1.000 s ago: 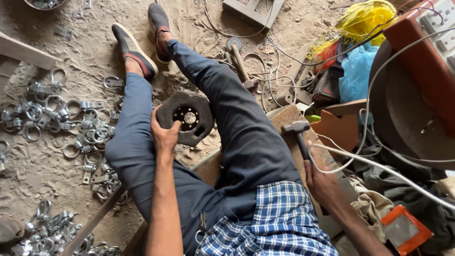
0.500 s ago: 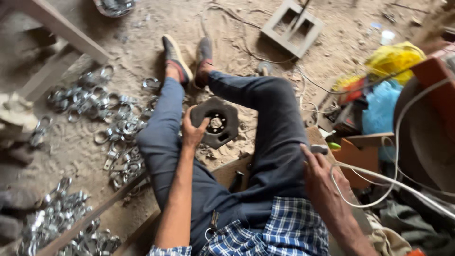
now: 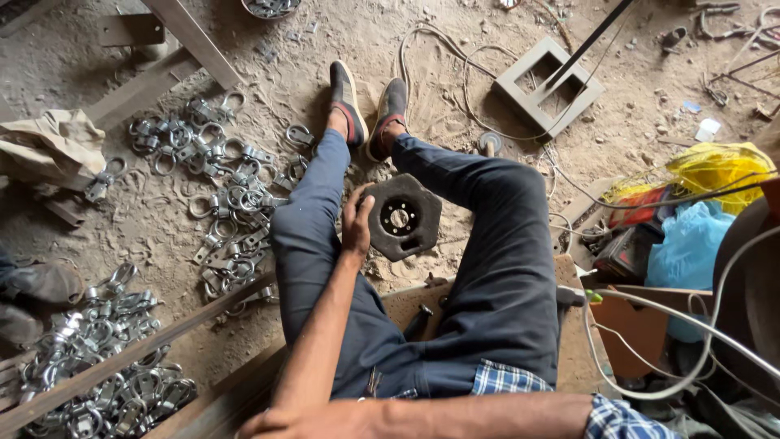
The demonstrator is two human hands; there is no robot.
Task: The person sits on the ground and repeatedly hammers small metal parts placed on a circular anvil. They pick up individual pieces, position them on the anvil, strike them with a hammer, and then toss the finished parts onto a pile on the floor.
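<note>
The black metal plate (image 3: pixel 402 217) stands on the sand between the legs. The left hand (image 3: pixel 356 223) grips its edge so it stays up. The right hand (image 3: pixel 272 423) lies low by the shirt; I cannot tell its grip.

Landmark: metal plate (image 3: pixel 401 217), on the ground between the seated person's legs. Left hand (image 3: pixel 356 223) against its left edge. Shoes (image 3: pixel 366 110) beyond it. Ring clamps (image 3: pixel 219 191) heaped to its left. Square frame (image 3: pixel 549 83) beyond, right. Plastic bags (image 3: pixel 699 211) far right.
</note>
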